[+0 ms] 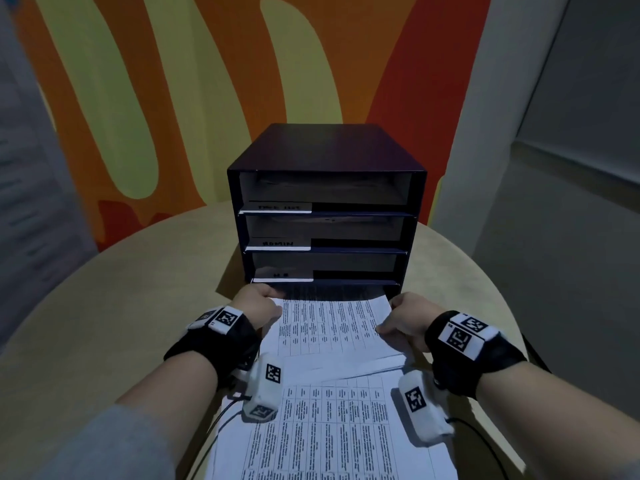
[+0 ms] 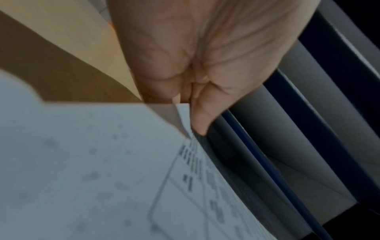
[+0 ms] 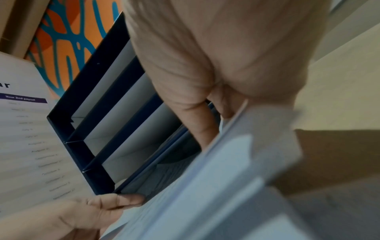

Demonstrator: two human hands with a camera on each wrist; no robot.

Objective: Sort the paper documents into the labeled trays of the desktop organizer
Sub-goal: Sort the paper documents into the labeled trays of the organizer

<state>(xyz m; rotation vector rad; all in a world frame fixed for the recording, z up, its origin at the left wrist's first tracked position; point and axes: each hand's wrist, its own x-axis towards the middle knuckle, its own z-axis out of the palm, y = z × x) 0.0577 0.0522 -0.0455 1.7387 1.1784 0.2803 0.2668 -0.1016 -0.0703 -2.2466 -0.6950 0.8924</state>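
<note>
Left hand [image 1: 258,308] and right hand [image 1: 405,317] grip a sheet [image 1: 329,323] entering the organizer's [image 1: 325,150] bottom tray [image 1: 346,291].

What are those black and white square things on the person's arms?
Each wrist wears a black band with white blocks printed with black square codes. A white camera pod with a thin black cable hangs below. A grey sleeve covers the left forearm.

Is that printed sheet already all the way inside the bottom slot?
Partly in: the sheet has its far edge under the organizer's lowest slot; most still sticks out.
</note>
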